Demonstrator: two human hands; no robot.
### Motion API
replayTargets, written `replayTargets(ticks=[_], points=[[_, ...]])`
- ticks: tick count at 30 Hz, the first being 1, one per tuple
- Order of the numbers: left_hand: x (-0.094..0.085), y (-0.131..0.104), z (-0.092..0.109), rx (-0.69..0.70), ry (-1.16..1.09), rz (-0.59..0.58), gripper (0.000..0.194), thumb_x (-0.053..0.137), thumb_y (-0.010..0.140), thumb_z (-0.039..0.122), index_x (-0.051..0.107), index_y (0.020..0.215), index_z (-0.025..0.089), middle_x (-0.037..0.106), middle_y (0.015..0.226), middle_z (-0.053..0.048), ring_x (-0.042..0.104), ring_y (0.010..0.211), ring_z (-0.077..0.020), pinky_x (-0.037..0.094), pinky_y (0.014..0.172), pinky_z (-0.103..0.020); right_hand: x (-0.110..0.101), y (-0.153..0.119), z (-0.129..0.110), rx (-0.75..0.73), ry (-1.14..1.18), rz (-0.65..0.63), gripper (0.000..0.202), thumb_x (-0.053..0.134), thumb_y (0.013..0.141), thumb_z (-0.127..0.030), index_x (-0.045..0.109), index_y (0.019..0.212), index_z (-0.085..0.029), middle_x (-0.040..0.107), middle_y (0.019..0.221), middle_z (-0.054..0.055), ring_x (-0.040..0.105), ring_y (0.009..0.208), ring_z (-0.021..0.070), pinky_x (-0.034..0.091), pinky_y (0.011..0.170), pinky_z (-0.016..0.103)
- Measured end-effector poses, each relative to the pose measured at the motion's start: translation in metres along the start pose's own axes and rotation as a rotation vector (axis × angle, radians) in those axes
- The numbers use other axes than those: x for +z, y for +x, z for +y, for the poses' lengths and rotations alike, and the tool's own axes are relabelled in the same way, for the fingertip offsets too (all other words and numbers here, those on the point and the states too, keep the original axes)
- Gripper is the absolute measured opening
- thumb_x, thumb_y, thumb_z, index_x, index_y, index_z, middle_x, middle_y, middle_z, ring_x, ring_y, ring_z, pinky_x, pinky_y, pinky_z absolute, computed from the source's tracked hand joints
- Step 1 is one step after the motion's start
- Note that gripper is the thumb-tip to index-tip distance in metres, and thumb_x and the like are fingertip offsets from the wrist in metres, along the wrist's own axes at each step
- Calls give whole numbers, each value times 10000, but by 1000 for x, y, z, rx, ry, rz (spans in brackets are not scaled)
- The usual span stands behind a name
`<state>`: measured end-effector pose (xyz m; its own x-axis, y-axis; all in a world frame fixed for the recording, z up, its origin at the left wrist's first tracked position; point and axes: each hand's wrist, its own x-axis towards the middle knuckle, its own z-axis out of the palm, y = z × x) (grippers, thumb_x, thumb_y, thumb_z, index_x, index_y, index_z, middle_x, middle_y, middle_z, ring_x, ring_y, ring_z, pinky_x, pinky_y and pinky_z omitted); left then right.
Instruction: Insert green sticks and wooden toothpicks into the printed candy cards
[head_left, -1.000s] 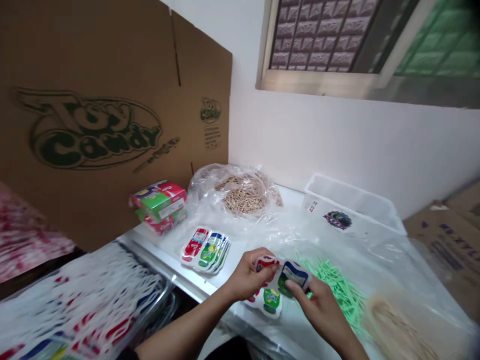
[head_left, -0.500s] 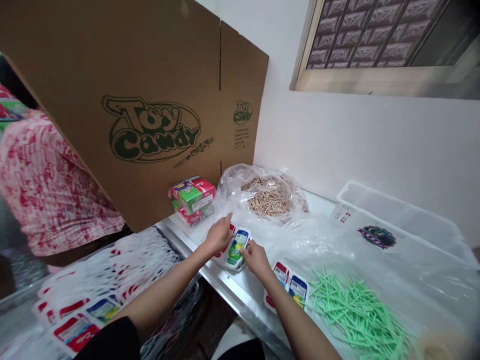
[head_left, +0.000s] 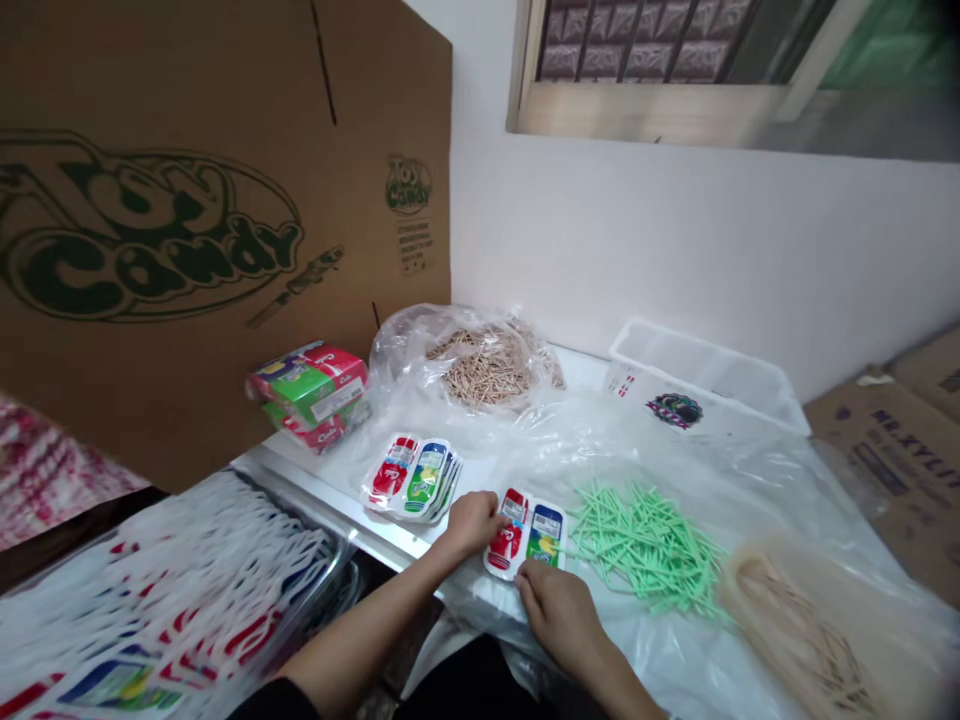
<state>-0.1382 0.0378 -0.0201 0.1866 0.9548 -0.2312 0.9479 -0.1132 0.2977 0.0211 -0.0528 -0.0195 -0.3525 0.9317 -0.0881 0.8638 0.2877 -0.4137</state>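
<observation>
A red and blue-green twin candy pack (head_left: 546,532) lies near the table's front edge. My left hand (head_left: 474,522) is at its left side, fingers closed on the pack's red half. My right hand (head_left: 556,608) pinches its lower edge near the middle. To the left sits a small stack of similar twin packs (head_left: 424,478), touched by neither hand. Just right of the held pack is a loose pile of light green sticks (head_left: 649,548).
A plastic bag of brown sticks (head_left: 487,370) and stacked candy boxes (head_left: 319,385) stand behind. A large cardboard box (head_left: 225,380) rises at left, above a bin of packs (head_left: 187,590). A clear tub (head_left: 705,385) is back right; a person's patterned garment (head_left: 56,470) shows far left.
Both hands have left the stack and moved right to the other twin pack, which they now hold. The view has turned right, showing more cardboard boxes and a bag of thin sticks.
</observation>
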Motion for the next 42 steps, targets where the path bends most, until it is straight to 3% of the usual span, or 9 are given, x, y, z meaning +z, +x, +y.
replayTargets(ticks=[5, 10, 13, 17, 22, 28, 33, 39, 42], points=[[-13, -7, 4, 51, 46, 18, 294, 423, 836, 312, 667, 781, 159, 681, 834, -131, 625, 810, -260, 403, 684, -319, -5, -2, 20, 73, 60, 91, 298, 315, 925, -318, 581, 839, -213, 670, 769, 24, 630, 706, 169, 364, 607, 237], [-39, -34, 10, 183, -2, 101, 293, 394, 852, 270, 663, 894, 162, 671, 881, -137, 580, 890, -282, 383, 799, -380, -16, 6, 40, 266, 231, 302, 392, 429, 861, -430, 500, 1159, -185, 613, 1080, 100, 603, 928, 230, 432, 741, 303], [-54, -44, 10, 306, -405, 124, 354, 367, 886, 362, 669, 853, 180, 673, 795, -84, 587, 804, -238, 406, 776, -348, -22, 15, 45, 363, 516, 335, 622, 569, 752, -496, 422, 1259, -167, 573, 1176, 126, 588, 967, 257, 450, 786, 349], [-59, -44, 13, 145, -1085, -131, 365, 476, 820, 480, 619, 758, 151, 616, 609, -28, 568, 552, -160, 442, 572, -273, -29, 20, 42, 275, 1088, 188, 546, 612, 714, -523, 551, 1098, -140, 661, 996, 97, 626, 811, 228, 485, 712, 327], [-48, -36, 25, 29, -1522, -325, 309, 715, 572, 197, 575, 845, 162, 670, 753, -24, 632, 650, -170, 495, 640, -291, -41, 12, 46, 137, 1288, 179, 387, 651, 718, -491, 639, 906, -153, 687, 815, 37, 618, 764, 205, 481, 725, 315], [-14, -29, 67, -172, -1584, -361, 99, 517, 540, 120, 578, 618, 125, 620, 531, -31, 570, 474, -151, 454, 487, -247, -38, 0, 61, 121, 1161, 201, 361, 613, 754, -496, 640, 876, -158, 672, 806, 25, 600, 761, 194, 464, 716, 303], [-3, -23, 89, -106, -1621, -397, 133, 641, 609, 208, 617, 702, 116, 660, 617, -50, 615, 561, -176, 492, 596, -292, -51, -10, 74, 115, 916, 170, 315, 514, 825, -473, 596, 833, -169, 623, 747, -2, 566, 712, 164, 433, 646, 251], [-10, -9, 90, -120, -1565, -263, 295, 764, 573, 370, 618, 631, 121, 631, 542, -21, 576, 490, -148, 444, 517, -250, -112, -26, 145, 213, -287, 108, 196, 448, 822, -201, 590, 955, -180, 615, 928, 79, 528, 881, 215, 374, 752, 300], [-10, -3, 92, -136, -1576, -214, 301, 772, 560, 371, 610, 592, 119, 618, 507, -18, 556, 454, -140, 429, 490, -245, -115, -21, 172, 218, -490, 58, 306, 508, 690, -62, 594, 974, -135, 589, 1008, 157, 488, 977, 275, 328, 809, 358]])
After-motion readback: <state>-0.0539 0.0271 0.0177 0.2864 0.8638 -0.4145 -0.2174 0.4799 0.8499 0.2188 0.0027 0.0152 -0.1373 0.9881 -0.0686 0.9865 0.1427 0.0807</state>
